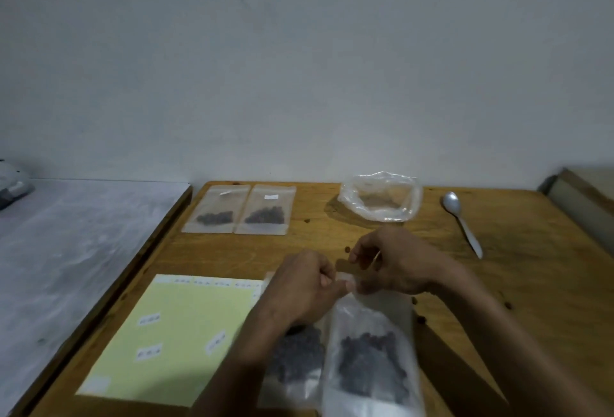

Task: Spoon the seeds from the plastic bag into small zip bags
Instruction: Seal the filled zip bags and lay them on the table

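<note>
A small zip bag (368, 360) with dark seeds in it lies near the table's front edge. My left hand (299, 287) and my right hand (392, 260) both pinch its top edge, side by side. Under my left forearm lies a second zip bag of seeds (295, 363). Two filled zip bags (216, 210) (265, 210) lie flat at the back of the table. The clear plastic bag (380, 195) with a few seeds left sits open at the back right. A metal spoon (461, 220) lies on the table to its right.
A pale yellow label sheet (172, 333) with several small white stickers lies at the front left of the wooden table (531, 283). Loose seeds (347, 249) dot the wood. A grey surface (66, 243) adjoins the table on the left; a white wall stands behind.
</note>
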The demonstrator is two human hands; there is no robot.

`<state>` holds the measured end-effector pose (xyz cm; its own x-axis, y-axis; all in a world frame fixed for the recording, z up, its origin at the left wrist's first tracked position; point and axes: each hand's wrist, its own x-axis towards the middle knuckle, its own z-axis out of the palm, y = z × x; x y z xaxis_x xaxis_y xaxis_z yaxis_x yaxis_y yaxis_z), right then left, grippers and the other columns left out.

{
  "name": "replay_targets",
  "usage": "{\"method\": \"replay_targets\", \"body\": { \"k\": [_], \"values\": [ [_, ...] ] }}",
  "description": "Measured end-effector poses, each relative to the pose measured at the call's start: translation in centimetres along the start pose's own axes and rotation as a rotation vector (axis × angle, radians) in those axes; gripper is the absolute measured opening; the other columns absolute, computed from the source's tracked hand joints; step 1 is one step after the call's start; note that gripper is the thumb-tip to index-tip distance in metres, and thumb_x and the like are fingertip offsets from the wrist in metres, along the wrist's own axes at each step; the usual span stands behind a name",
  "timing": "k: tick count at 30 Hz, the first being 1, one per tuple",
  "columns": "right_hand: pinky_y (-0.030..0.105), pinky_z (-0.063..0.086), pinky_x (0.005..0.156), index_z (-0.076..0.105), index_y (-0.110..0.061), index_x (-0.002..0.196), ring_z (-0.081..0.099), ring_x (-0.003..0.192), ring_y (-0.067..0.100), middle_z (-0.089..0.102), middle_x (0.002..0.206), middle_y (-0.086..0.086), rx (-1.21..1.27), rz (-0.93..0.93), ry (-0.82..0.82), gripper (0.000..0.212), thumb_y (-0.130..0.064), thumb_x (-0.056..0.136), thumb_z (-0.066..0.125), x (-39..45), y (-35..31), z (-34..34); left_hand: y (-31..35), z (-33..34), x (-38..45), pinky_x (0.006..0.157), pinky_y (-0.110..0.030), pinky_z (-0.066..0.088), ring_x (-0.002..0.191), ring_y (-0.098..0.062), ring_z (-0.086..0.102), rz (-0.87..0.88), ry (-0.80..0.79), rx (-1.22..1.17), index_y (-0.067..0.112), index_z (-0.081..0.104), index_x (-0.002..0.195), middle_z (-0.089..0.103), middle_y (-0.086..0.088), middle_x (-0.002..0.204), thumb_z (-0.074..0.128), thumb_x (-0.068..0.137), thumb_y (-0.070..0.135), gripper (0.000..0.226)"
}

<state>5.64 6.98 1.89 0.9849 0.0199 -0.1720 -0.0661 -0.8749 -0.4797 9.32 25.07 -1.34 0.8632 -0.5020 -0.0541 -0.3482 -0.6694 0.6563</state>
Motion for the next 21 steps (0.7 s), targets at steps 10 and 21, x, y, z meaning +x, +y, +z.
{"method": "replay_targets", "body": {
  "k": [10,21],
  "values": [
    [0.02,0.053,0.073,0.074,-0.02,0.099,0.065,0.081,0.005,0.07,0.089,-0.009,0.208,-0.046,0.139,0.03,-0.016,0.073,0.088,-0.3,1.1,0.3,0.5,1.1,0.3,0.06,-0.024,0.046,0.062,-0.008,0.058,-0.124,0.087,-0.26,0.017,0.069,0.075,0.066,0.004,0.068,0.08,0.084,0.023,0.016],
    [0.038,0.058,0.064,0.07,-0.008,0.105,0.068,0.07,0.021,0.072,0.071,0.003,1.036,-0.05,0.266,0.027,-0.004,0.08,0.079,1.7,-2.7,-0.8,-1.3,-5.0,-0.2,0.053,-0.023,0.049,0.068,-0.021,0.062,-0.112,0.23,-0.978,0.01,0.066,0.086,0.066,-0.013,0.081,0.073,0.089,0.02,0.013]
  ]
}}
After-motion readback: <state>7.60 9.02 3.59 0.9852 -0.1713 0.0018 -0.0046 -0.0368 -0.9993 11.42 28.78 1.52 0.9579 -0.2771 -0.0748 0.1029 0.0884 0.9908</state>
